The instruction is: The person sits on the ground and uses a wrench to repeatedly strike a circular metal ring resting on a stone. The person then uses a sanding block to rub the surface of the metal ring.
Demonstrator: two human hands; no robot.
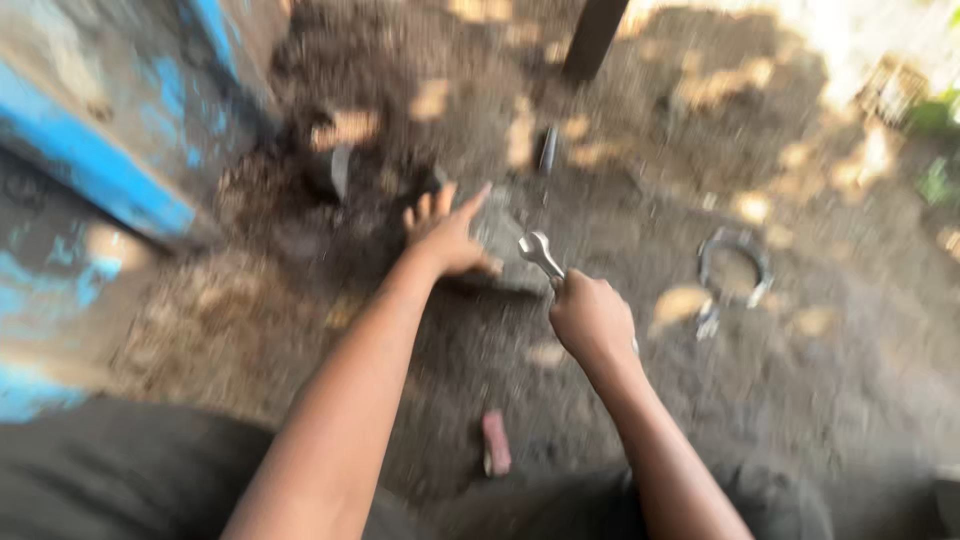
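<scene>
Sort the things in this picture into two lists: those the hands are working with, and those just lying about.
In use: spanner in right hand; flat grey slab under left hand.

Lying about: metal ring, small reddish block, dark post, blue painted wall.

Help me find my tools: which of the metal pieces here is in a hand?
The silver wrench, gripped in the right hand. The metal ring clamp lies on the dirt to its right, untouched, and the left hand rests on a grey slab.
</scene>
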